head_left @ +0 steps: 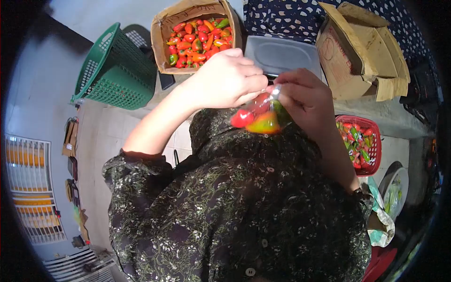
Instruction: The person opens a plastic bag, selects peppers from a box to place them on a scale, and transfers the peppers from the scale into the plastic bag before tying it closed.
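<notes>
A clear plastic bag (260,112) with a few red and yellow-green peppers hangs in front of my chest. My left hand (230,80) is closed at the top of the bag, its fingertips pinching the plastic. My right hand (305,96) is closed on the bag's neck from the other side, close to the left fingertips. The peppers dangle below and between both hands, partly covered by the right fingers. Just beyond the hands lies a flat grey scale (286,55), its near edge partly hidden by them.
An open cardboard box (159,29) of peppers stands at the back left, beside a green perforated basket (117,82). At the right are an open cardboard box (336,56) and, lower down, a red basket (374,162) with bagged peppers. A dark phone-like object (166,81) lies near the pepper box.
</notes>
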`<state>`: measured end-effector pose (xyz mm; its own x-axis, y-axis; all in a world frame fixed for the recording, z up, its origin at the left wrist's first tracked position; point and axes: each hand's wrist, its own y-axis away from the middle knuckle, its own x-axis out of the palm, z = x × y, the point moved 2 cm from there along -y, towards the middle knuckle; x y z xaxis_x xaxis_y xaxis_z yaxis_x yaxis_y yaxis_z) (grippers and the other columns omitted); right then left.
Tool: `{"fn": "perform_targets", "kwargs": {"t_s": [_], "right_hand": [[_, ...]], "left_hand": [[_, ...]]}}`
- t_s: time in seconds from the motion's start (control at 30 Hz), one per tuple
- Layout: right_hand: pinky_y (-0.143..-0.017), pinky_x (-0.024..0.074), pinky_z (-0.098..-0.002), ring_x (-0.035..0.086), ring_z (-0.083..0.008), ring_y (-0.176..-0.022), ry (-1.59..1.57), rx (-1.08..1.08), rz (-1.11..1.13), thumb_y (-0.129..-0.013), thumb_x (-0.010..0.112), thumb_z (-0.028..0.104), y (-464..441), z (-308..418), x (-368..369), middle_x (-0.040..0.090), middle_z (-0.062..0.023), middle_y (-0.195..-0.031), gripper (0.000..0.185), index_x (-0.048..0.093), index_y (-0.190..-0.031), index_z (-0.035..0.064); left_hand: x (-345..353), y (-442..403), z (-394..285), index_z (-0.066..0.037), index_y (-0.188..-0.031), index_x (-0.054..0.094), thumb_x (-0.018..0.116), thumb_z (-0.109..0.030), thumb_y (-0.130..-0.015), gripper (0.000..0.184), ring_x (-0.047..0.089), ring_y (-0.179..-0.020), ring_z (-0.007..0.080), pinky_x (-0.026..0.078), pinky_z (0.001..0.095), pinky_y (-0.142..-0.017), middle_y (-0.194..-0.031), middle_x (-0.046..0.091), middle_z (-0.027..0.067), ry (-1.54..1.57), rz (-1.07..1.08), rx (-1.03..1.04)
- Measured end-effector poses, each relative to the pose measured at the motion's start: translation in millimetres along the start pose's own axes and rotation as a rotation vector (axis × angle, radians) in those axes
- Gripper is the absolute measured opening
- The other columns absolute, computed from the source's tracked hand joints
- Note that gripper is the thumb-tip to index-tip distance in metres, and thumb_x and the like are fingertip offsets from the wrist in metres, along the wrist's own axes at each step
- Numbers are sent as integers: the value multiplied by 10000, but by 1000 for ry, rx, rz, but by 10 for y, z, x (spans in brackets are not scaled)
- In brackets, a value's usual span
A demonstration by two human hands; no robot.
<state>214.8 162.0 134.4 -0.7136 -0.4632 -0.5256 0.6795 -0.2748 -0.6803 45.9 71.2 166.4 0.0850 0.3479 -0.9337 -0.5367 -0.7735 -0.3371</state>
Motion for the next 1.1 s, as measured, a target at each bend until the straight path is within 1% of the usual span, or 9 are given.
{"fn": "perform_targets", "kwargs": {"t_s": [0.13, 0.17, 0.27, 0.57, 0.67, 0.7, 0.83, 0.93, 1.1], "right_hand": [[-649, 490, -391, 609, -269, -770, 221, 34, -8, -745, 608, 120, -54, -96, 110, 612, -76, -809, 83, 597, -728, 40], [-635, 486, -400, 609, -275, -763, 270, 20, 22, -746, 598, 131, -63, -112, 147, 610, -77, -803, 89, 590, -713, 48], [-603, 473, -425, 610, -293, -735, 363, 4, 110, -745, 573, 162, -65, -191, 286, 605, -90, -770, 123, 572, -668, 65], [-636, 498, -442, 626, -352, -678, 190, 316, 721, -701, 583, 245, -78, -448, 506, 616, -189, -710, 204, 668, -722, 60], [-561, 432, -384, 582, -304, -577, 130, 321, 809, -731, 574, 178, 100, -602, 710, 596, -160, -659, 142, 647, -717, 57], [-560, 439, -350, 584, -222, -558, 64, 383, 820, -735, 574, 146, 102, -602, 770, 604, -146, -630, 130, 639, -717, 35], [-567, 428, -301, 525, -97, -612, -276, 315, 762, -816, 568, 151, 221, -711, 1019, 598, -86, -631, 188, 614, -751, -19], [-601, 454, -360, 588, -257, -613, -443, 419, 688, -794, 588, 221, 311, -654, 1127, 599, -190, -681, 247, 604, -768, -24], [-675, 457, -382, 592, -274, -728, -429, 340, 605, -813, 567, 239, 380, -541, 1134, 602, -152, -782, 225, 609, -824, 18]], "left_hand": [[-36, -58, -123, -46, -765, 606, 549, -167, -801, 139, 604, -668, 303, 471, 403, -632, -670, 601, 108, 175, 261, -435], [48, -8, -59, -39, -820, 639, 521, -191, -840, 193, 604, -668, 338, 483, 412, -640, -695, 619, 160, 376, 197, -507], [184, 71, 7, -52, -872, 661, 522, -213, -858, 213, 611, -687, 336, 488, 397, -648, -733, 628, 172, 550, 301, -697], [491, 219, -346, -103, -800, 624, 569, -215, -807, 126, 620, -677, 273, 468, 370, -624, -731, 625, 79, 103, 192, -360], [715, 375, -364, -108, -830, 636, 588, -215, -802, 121, 626, -687, 250, 458, 343, -640, -746, 641, 58, 101, 94, -344], [740, 432, -362, -109, -831, 649, 614, -211, -791, 115, 630, -691, 230, 452, 326, -642, -758, 653, 47, 89, 75, -351], [722, 624, -338, -107, -780, 652, 656, -208, -765, 102, 624, -661, 229, 456, 330, -622, -717, 645, 57, 171, -17, -505], [795, 758, -331, -93, -768, 649, 659, -192, -754, 100, 616, -629, 263, 468, 356, -586, -689, 638, 69, 226, -77, -616], [754, 752, -342, -42, -759, 647, 696, -201, -816, 176, 517, -542, 73, 429, 238, -537, -609, 584, 21, 515, -52, -910]]}}
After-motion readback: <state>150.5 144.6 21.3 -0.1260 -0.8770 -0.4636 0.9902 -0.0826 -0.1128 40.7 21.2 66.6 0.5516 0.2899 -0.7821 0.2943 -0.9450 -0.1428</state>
